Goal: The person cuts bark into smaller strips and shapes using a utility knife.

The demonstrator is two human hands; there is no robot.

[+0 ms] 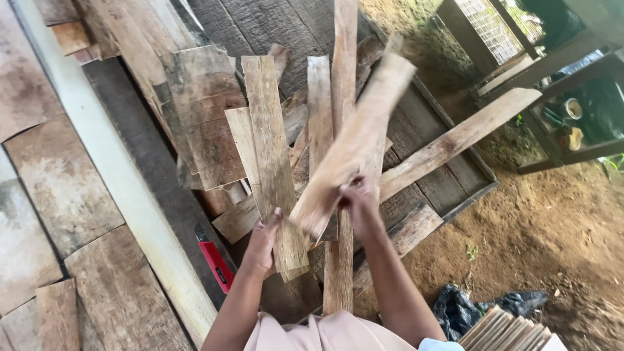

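Left hand (263,242): fingers closed around the near end of a long, rough, grey-brown wooden slat (273,149), thumb pressed on its upper face; slat running away up the view, lying over the heap. Right hand (357,198): fingers curled shut on the lower part of a pale, blurred wooden slat (361,133), lifted clear of the heap and slanting up to the right. Both slats just beside each other, near ends almost meeting between the hands.

Underneath, a loose heap of weathered wooden strips (322,97), crossed and overlapping, resting on a dark planked wooden desk (448,172) with a raised rim along its right edge. One long pale plank (458,140) sticking out past that rim toward the upper right.

To the left, a pale painted beam (104,162) cutting diagonally, close against the heap; little room on that side. A red-handled tool (214,260) lying just beside the left forearm, next to the beam. Beyond the beam, worn flat boards (65,188) laid side by side.

To the right of the desk, bare brown earth (546,221), open and unobstructed. Lower right: a crumpled black plastic bag (461,305) and a neat stack of thin pale slats (507,331), near the right elbow. Upper right: a dark wooden shelf unit (572,123), well apart from the hands.
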